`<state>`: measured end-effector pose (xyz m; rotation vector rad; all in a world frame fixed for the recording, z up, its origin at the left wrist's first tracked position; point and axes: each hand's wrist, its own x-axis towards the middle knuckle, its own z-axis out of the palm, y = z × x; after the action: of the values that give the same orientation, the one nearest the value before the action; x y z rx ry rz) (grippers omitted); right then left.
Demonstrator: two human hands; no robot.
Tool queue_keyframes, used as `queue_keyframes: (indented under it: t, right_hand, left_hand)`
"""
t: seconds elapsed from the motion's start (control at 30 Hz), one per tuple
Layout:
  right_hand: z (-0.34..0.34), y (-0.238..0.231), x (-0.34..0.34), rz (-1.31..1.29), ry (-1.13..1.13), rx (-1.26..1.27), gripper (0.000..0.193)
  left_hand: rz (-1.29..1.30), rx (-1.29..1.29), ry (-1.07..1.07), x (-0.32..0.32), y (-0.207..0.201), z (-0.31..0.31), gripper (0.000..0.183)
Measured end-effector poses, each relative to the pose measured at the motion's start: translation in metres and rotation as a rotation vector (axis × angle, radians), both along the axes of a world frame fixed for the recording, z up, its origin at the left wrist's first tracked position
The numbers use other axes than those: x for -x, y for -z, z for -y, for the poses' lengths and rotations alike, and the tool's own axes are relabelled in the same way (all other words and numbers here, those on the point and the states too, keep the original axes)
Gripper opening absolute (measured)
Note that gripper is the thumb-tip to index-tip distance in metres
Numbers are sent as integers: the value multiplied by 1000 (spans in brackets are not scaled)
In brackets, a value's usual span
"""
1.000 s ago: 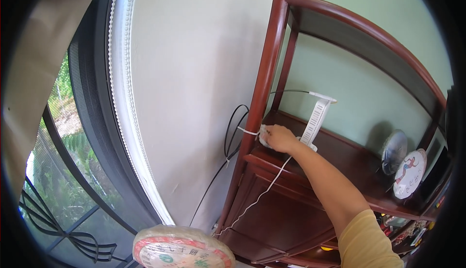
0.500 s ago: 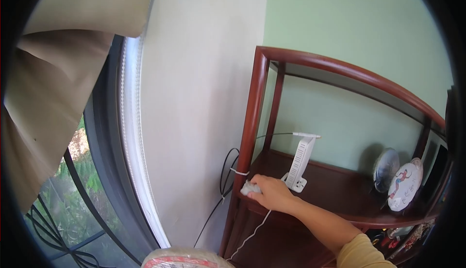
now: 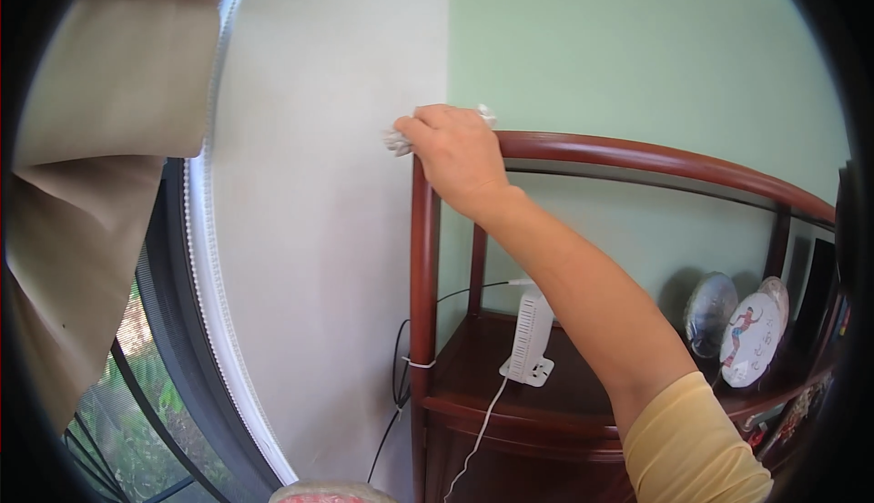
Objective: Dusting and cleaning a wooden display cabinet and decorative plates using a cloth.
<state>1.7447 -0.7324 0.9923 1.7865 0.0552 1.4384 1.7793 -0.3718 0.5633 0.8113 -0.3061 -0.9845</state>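
My right hand (image 3: 455,152) is closed around a crumpled white cloth (image 3: 399,142), which pokes out on both sides of the fingers. It lies over the top left corner of a reddish-brown wooden shelf unit (image 3: 628,151), where the upright post meets the curved top rail. The grip hides most of the cloth and the corner. My forearm reaches up from the lower right, in a yellow sleeve (image 3: 696,439). My left hand is out of the picture.
A white router (image 3: 528,335) with a white cord (image 3: 476,439) stands on the shelf. Right of it are decorated oval plaques (image 3: 748,344). Black cables (image 3: 398,375) are tied to the post. A beige curtain (image 3: 100,157) hangs by the window. Something rounded, red and beige (image 3: 332,494) shows below.
My right hand has gone up from the lower part of the left post to the top corner, still gripping the cloth. The view has shifted, with the shelf now further left.
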Motion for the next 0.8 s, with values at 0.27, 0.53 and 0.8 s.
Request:
queue_keyframes:
  t: [0.27, 0.53, 0.8]
  right_hand:
    - [3, 178, -12, -817, -17, -261, 7]
    - [-48, 173, 141, -751, -343, -908, 33]
    - [71, 183, 267, -208, 107, -1814, 48]
  left_hand:
    - [41, -24, 67, 6, 3, 9, 64]
    - [103, 70, 53, 4, 5, 16, 63]
    - [48, 7, 63, 23, -6, 21, 65]
